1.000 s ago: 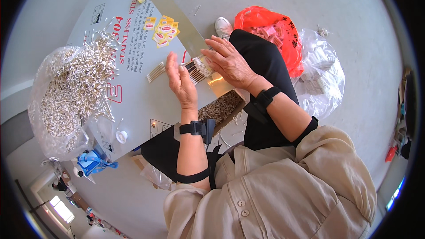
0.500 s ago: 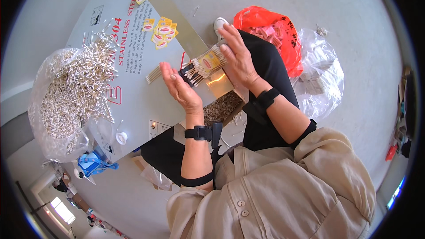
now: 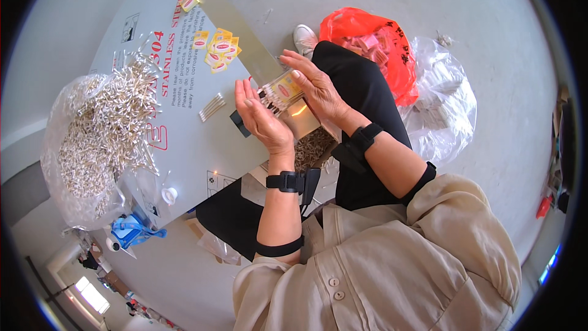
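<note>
A bundle of cotton swabs with a yellow-and-white label card [image 3: 285,90] lies between my two palms, above the table's near edge. My left hand [image 3: 264,117] is flat against the bundle's left ends, fingers stretched out. On the other side my right hand [image 3: 320,90] has its palm beside the right ends, fingers extended and thumb apart. Part of the bundle is hidden by my left fingers. A black block [image 3: 239,124] shows beside my left hand. Left of it, a small row of loose swabs [image 3: 212,107] lies on the printed table sheet [image 3: 202,147].
Yellow label cards [image 3: 220,52] and a small yellow stack [image 3: 189,1] lie farther up the table. A clear bag heaped with swabs [image 3: 104,135] stands left. Below my hands is an open box of swabs [image 3: 313,148]. A red bag [image 3: 398,67] and a clear bag [image 3: 450,104] sit right.
My left hand has moved right, closer to the bundle, and my right hand has shifted left. The palms are nearer each other. The loose swab row and black block show more fully.
</note>
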The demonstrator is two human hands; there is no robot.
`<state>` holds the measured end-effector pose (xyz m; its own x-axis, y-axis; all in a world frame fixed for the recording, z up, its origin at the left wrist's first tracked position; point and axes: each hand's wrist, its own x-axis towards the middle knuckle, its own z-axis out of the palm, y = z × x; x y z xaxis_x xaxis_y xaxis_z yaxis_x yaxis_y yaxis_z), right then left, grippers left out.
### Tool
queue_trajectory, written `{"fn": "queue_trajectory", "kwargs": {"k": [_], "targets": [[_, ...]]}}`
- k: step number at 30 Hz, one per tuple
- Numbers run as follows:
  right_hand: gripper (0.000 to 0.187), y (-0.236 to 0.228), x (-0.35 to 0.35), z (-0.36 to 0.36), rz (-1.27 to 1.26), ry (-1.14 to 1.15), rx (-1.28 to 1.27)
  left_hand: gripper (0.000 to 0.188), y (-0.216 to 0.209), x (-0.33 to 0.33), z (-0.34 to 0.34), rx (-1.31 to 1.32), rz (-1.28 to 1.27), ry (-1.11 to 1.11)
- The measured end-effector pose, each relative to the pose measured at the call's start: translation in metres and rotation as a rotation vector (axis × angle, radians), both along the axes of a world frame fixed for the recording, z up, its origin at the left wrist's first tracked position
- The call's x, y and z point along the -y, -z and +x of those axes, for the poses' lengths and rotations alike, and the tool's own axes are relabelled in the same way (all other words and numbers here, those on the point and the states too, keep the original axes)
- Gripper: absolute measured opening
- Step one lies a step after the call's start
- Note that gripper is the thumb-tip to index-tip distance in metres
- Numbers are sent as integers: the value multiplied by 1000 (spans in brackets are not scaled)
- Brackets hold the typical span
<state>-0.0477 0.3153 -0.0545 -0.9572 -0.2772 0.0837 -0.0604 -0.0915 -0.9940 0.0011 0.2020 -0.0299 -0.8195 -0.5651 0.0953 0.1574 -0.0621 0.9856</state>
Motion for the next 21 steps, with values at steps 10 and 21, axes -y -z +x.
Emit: {"fn": "queue_trajectory", "kwargs": {"k": [10,21], "targets": [[47,-13,-16,-5,45,-172,-12,66,-2,4,-3,-48,234,27],[71,-41,-32,-26,855,-299,-634,79,-10,-26,16,13,88,86]]}}
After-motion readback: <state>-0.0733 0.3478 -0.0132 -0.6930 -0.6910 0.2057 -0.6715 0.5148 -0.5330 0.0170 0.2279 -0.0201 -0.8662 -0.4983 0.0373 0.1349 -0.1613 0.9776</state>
